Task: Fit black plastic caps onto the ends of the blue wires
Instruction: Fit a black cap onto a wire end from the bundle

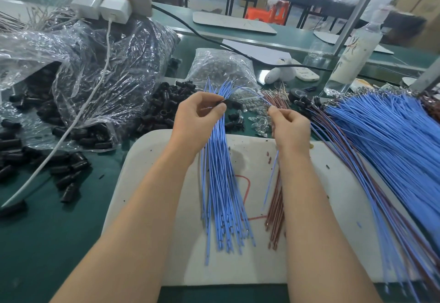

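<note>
My left hand [198,118] grips a bundle of blue wires [222,195] that hangs down over the white board [147,159], and its thumb and fingers pinch a black cap [225,102] at the top. My right hand [289,127] holds a bundle of brown wires [276,207] and pinches a single blue wire [270,183] whose upper end arcs left toward the cap. Loose black caps [164,109] lie in a heap just left of my left hand.
A large clear bag [95,69] spilling black caps covers the left of the green table [47,231]. A small bag of clear parts [221,69] sits behind my hands. A thick fan of blue and brown wires [381,140] lies right. A bottle [352,55] stands far right.
</note>
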The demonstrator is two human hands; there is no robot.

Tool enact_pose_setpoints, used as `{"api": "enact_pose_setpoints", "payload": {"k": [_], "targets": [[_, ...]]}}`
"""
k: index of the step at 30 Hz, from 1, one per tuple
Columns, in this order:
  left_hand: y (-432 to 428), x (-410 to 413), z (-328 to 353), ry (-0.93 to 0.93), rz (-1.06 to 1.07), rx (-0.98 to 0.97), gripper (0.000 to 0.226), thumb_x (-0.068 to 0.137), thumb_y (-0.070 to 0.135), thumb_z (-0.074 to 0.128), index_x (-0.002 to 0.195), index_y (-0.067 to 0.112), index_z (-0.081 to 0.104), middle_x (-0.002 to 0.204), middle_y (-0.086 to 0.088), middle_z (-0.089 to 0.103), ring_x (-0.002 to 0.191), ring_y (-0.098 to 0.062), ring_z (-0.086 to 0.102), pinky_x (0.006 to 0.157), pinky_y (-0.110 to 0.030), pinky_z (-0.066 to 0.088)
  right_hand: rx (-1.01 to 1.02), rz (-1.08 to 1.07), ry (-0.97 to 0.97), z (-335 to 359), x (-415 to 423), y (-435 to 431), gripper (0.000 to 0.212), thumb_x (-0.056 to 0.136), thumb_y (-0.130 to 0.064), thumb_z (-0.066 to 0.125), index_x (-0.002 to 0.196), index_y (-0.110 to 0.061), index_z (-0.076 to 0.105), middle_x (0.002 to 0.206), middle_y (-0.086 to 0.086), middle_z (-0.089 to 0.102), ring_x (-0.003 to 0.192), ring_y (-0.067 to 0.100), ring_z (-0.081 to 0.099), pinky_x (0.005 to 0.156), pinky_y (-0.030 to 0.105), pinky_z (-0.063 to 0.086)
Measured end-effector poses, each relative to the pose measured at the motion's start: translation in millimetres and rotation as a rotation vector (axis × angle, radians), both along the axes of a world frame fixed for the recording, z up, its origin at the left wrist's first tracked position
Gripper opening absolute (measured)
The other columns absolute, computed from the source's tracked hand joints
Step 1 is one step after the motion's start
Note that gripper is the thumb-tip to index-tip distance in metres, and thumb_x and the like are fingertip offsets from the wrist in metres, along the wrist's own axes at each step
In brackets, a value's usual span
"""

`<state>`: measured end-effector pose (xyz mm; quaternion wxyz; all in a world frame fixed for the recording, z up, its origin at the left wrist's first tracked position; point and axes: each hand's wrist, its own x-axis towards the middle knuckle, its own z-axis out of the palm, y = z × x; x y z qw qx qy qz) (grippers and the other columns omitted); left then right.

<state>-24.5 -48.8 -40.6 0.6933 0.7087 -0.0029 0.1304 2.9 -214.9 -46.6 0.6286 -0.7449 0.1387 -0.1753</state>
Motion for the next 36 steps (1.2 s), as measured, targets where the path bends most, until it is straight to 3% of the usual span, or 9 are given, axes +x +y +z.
{"api": "enact_pose_setpoints", "payload": {"k": [4, 7, 9, 11, 17, 21, 25, 30, 36], "targets": [[-1, 2, -1, 0.17, -0.053, -0.314, 0.004, 0.09, 0.01, 0.062, 0.09, 0.013, 0.065, 0.082, 0.001, 0.071, 0.074, -0.005, 0.064, 0.074, -0.016, 0.053, -0.27, -0.049, -0.041, -3, -3, 5, 0.025, 0.087, -0.03, 0.066, 0.065, -0.022, 0.058, 0.062, -0.011, 0.055, 0.058, 0.002, 0.048, 0.059, 0.02, 0.039], [1, 5, 0, 0.284, -0.13, -0.581, 0.004, 0.09, 0.005, 0.059, 0.089, 0.004, 0.064, 0.079, -0.006, 0.071, 0.066, -0.006, 0.063, 0.063, -0.013, 0.054, -0.346, -0.012, 0.007, -2, -3, 3, 0.013, 0.089, -0.017, 0.058, 0.092, -0.016, 0.071, 0.079, -0.011, 0.062, 0.069, -0.001, 0.053, 0.071, 0.017, 0.04], [2, 5, 1, 0.318, -0.177, -0.718, 0.006, 0.091, 0.002, 0.057, 0.091, 0.0, 0.062, 0.079, -0.01, 0.071, 0.062, -0.006, 0.064, 0.061, -0.013, 0.054, -0.306, 0.054, 0.021, -2, -3, 5, 0.028, 0.09, -0.01, 0.05, 0.111, -0.012, 0.069, 0.092, -0.005, 0.067, 0.067, -0.003, 0.053, 0.068, 0.013, 0.042], [1, 5, 1, 0.333, -0.189, -0.778, 0.007, 0.093, 0.002, 0.054, 0.094, -0.003, 0.059, 0.077, -0.011, 0.072, 0.061, -0.007, 0.065, 0.061, -0.014, 0.055, -0.147, 0.119, 0.008, 2, -4, 8, 0.033, 0.091, -0.003, 0.045, 0.114, -0.011, 0.067, 0.088, -0.005, 0.069, 0.05, -0.005, 0.049, 0.054, 0.009, 0.042], [-1, 7, 0, 0.362, -0.236, -0.735, 0.012, 0.095, 0.009, 0.053, 0.092, 0.003, 0.062, 0.082, -0.006, 0.072, 0.059, -0.004, 0.064, 0.058, -0.014, 0.054, 0.742, 0.458, -0.122, 18, -7, 6, 0.024, 0.098, -0.002, 0.042, 0.116, -0.016, 0.05, 0.094, 0.005, 0.073, 0.053, 0.009, 0.054, 0.05, 0.018, 0.044], [-1, 5, 0, 0.344, -0.295, -0.681, 0.003, 0.093, 0.011, 0.057, 0.094, 0.011, 0.061, 0.082, -0.001, 0.073, 0.063, -0.005, 0.064, 0.062, -0.017, 0.055, 0.981, 0.539, -0.173, 23, -10, 5, 0.016, 0.099, -0.011, 0.041, 0.097, -0.014, 0.057, 0.086, -0.001, 0.074, 0.053, 0.007, 0.058, 0.05, 0.018, 0.047], [-2, 4, 1, 0.353, -0.345, -0.621, 0.005, 0.092, 0.019, 0.059, 0.087, 0.018, 0.059, 0.093, -0.001, 0.072, 0.075, -0.008, 0.068, 0.072, -0.021, 0.057, 0.872, 0.379, -0.15, 22, -11, 8, 0.022, 0.102, -0.013, 0.036, 0.086, -0.018, 0.051, 0.08, -0.001, 0.074, 0.061, 0.01, 0.066, 0.057, 0.02, 0.05], [-7, -4, 1, 0.35, -0.685, -0.416, 0.01, 0.084, 0.025, 0.06, 0.09, 0.017, 0.059, 0.114, -0.006, 0.068, 0.107, -0.023, 0.065, 0.094, -0.034, 0.052, 0.701, 0.229, -0.194, 21, -10, 12, 0.022, 0.104, -0.013, 0.031, 0.087, -0.019, 0.044, 0.081, -0.002, 0.074, 0.076, 0.015, 0.07, 0.072, 0.026, 0.049], [-11, -8, -1, 0.34, -0.834, -0.327, 0.014, 0.079, 0.022, 0.062, 0.088, 0.012, 0.064, 0.103, -0.008, 0.071, 0.093, -0.019, 0.068, 0.087, -0.03, 0.055, 0.695, 0.217, -0.228, 21, -11, 10, 0.019, 0.104, -0.017, 0.035, 0.089, -0.019, 0.046, 0.085, -0.003, 0.073, 0.081, 0.016, 0.069, 0.074, 0.027, 0.05]]}}
